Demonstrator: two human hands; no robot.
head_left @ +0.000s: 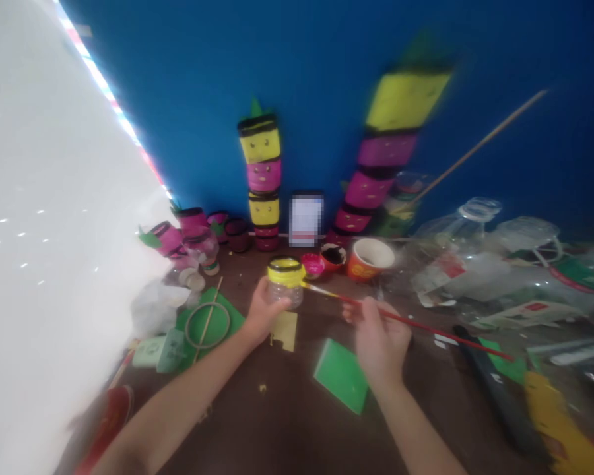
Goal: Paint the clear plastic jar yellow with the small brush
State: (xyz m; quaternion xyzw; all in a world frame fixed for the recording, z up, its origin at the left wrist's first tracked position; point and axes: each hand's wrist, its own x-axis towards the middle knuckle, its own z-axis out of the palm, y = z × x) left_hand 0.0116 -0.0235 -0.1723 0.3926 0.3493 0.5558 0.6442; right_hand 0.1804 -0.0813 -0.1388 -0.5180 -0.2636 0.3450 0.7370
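My left hand (267, 309) grips a clear plastic container (288, 290) by its lower part. Yellow paint covers its upper band, and a dark line runs around the rim. In my right hand (379, 326) is a long red paintbrush (420, 323), held in a pinch. Its yellow-coated bristles touch the container's painted side. Behind the container stand a small pot of pink paint (312, 265) and a cup with dark paint (333, 256). A yellow paper piece (284, 331) lies below my left hand, and a green sheet (342, 376) lies left of my right wrist.
Stacked pink and yellow face towers (264, 178) stand at the blue wall, beside a propped screen (305, 220). A white-lined red cup (371, 259) is behind my right hand. Clear plastic bottles (475, 251) crowd the right. A ring (207, 325) lies on green paper at left.
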